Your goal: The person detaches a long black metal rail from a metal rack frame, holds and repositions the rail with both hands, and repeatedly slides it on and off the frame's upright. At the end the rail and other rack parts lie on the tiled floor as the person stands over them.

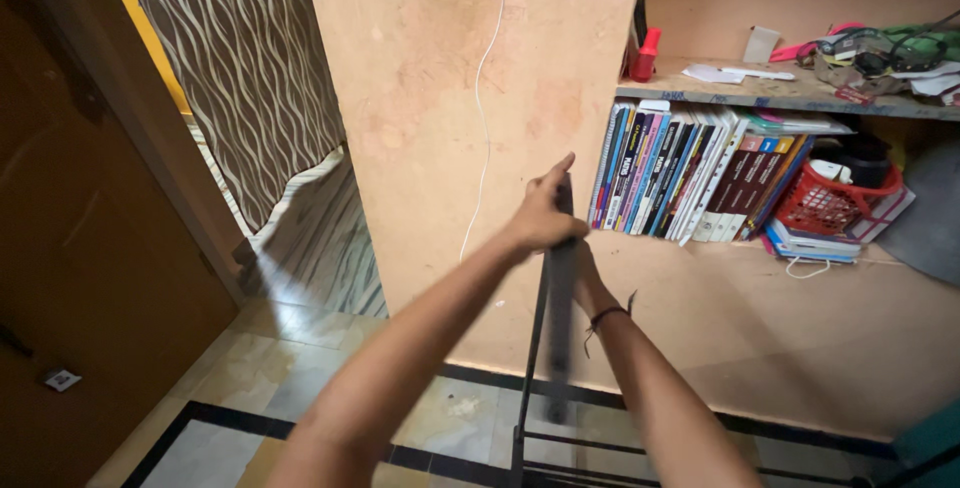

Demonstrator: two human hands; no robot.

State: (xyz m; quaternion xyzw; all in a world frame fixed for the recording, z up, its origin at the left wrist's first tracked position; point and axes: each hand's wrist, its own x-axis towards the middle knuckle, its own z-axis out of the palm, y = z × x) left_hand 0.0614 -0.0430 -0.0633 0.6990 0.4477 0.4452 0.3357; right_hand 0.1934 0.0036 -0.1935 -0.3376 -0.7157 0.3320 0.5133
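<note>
Red basket [835, 210] sits beside shelved books [690, 173]; both hands, left [543, 216] and right [585, 283], clamp a black bar [560, 318].

At the upper right of the frame, a peach plaster wall shelf [760, 96] is carrying a red plastic bottle [645, 56], loose white papers [735, 74] and a heap of cloth and cables [880, 53]. Below it, a lower ledge [700, 258] is bearing a leaning row of books [690, 173], a red mesh basket [835, 206] and flat stacked books [812, 245]. At the bottom, a pale tiled floor with dark border strips [300, 358] is carrying a black metal frame [560, 443].
</note>
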